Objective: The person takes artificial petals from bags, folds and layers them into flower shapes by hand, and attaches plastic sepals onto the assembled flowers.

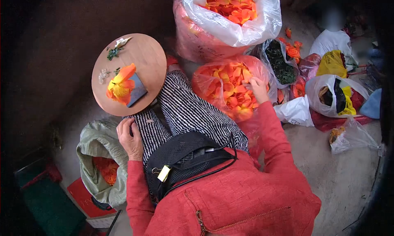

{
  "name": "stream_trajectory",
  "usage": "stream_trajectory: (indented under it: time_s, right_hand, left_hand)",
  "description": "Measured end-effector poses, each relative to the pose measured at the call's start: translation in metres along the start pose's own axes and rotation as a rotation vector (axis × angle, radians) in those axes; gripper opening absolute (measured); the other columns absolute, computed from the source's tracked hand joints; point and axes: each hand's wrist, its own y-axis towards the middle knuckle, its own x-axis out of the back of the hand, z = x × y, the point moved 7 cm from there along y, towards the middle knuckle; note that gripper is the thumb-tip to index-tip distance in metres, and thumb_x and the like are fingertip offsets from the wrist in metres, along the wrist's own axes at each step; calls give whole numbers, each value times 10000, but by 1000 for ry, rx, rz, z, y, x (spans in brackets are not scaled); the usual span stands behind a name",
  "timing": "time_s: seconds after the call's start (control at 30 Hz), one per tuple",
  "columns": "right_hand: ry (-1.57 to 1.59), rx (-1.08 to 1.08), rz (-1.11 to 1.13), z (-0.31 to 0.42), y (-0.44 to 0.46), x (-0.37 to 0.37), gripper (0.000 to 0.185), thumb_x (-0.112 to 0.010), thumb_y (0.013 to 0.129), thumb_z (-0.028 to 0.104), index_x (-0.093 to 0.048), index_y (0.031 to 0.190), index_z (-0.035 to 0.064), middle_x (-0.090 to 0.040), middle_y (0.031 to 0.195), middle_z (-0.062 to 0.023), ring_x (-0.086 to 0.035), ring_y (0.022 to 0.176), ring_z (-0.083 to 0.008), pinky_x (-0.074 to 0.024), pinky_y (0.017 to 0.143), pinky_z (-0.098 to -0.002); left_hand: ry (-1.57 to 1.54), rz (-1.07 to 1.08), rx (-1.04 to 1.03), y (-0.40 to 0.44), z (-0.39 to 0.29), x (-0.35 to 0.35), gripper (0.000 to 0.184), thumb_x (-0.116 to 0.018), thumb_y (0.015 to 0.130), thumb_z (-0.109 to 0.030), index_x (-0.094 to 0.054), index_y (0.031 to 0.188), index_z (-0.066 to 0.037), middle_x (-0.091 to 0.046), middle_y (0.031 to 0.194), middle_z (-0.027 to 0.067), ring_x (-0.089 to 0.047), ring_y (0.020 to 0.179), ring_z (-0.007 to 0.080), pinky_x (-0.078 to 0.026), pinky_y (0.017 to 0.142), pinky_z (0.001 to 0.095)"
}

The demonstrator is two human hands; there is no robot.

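Note:
My right hand [259,90] reaches into a pink plastic bag of orange and yellow fabric petals [230,88]. Its thumb and fingers are pinched at an orange petal [246,75]. My left hand [130,138] lies on my striped trouser leg, just below the round table's edge, with loosely bent fingers and nothing visible in them. On the round wooden table [150,51], an orange and yellow artificial flower [121,87] rests on a dark flat block [137,90]. Small green pieces [113,52] and clear bits [103,75] lie beside it.
A large clear sack [197,37] of petals stands behind the pink bag. A bag of dark green pieces [280,61] and several other bags, including a white one [294,111], lie to the right. A pale green sack [98,141] with orange contents stands at lower left.

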Motion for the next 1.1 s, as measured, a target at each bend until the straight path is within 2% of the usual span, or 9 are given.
stream_trajectory:
  time_s: [0.07,0.17,0.33,0.47,0.5,0.63,0.87,1.0,1.1]
  right_hand:
    - [849,-132,243,39,-18,-17,289,-459,874,252,-603,873,2,-643,835,-128,-621,754,-174,-494,687,-304]
    - [1033,-128,546,101,-37,-33,305,-431,897,258,-574,950,-7,-629,947,-131,-618,822,-203,-487,743,-309]
    - [1014,29,873,188,-74,-65,315,-452,885,275,-602,905,-2,-638,901,-133,-614,822,-197,-474,765,-313]
    - [702,250,1140,242,-103,-90,361,-475,873,313,-620,928,-13,-643,882,-124,-601,850,-181,-447,790,-286]
    - [709,228,1212,260,-114,-91,268,-455,901,220,-599,829,6,-614,845,-12,-534,802,-67,-411,751,-228]
    - [515,311,1362,260,-126,-119,253,-458,920,217,-593,829,23,-511,749,73,-434,714,-12,-367,643,-192]
    - [419,495,1225,289,-130,-128,310,-442,929,262,-576,1000,-8,-574,884,-15,-503,841,-76,-418,770,-241]
    - [733,458,1176,309,-128,-127,482,-442,918,350,-451,1211,-33,-535,1135,-123,-516,1046,-181,-397,919,-305]
    - [606,476,1122,319,-135,-129,499,-598,836,328,-489,1168,-29,-580,1057,-95,-546,980,-156,-429,870,-292]
  left_hand:
    - [14,1,2,3,-4,2,131,-562,761,8,-597,886,-4,-588,915,126,-535,900,270,-422,806,351]
    - [-70,67,13,13,-14,3,152,-578,750,1,-606,900,-6,-587,903,124,-549,886,267,-428,814,346]
    - [-646,326,369,24,-29,-12,255,-555,839,-149,-591,1040,3,-597,1016,83,-551,952,160,-421,826,269]
    - [-1134,471,525,22,-32,-39,399,-461,911,-282,-513,1156,28,-559,1102,100,-522,1038,171,-400,900,308]
    - [-1210,503,543,20,-37,-39,436,-446,912,-327,-502,1169,20,-554,1102,90,-522,1022,160,-393,901,305]
    - [-1054,681,599,13,-43,-31,387,-513,872,-365,-564,997,-3,-583,906,26,-528,816,80,-420,727,212]
    - [-1318,477,736,-3,-36,-18,233,-551,872,-244,-558,923,-17,-607,770,51,-599,599,129,-507,547,263]
    - [-1394,415,842,-5,-36,-11,216,-530,889,-245,-554,895,-30,-588,738,26,-564,549,90,-466,506,206]
    - [-1423,323,870,-6,-30,-10,204,-527,892,-239,-552,887,-36,-581,731,17,-554,557,74,-459,502,199]
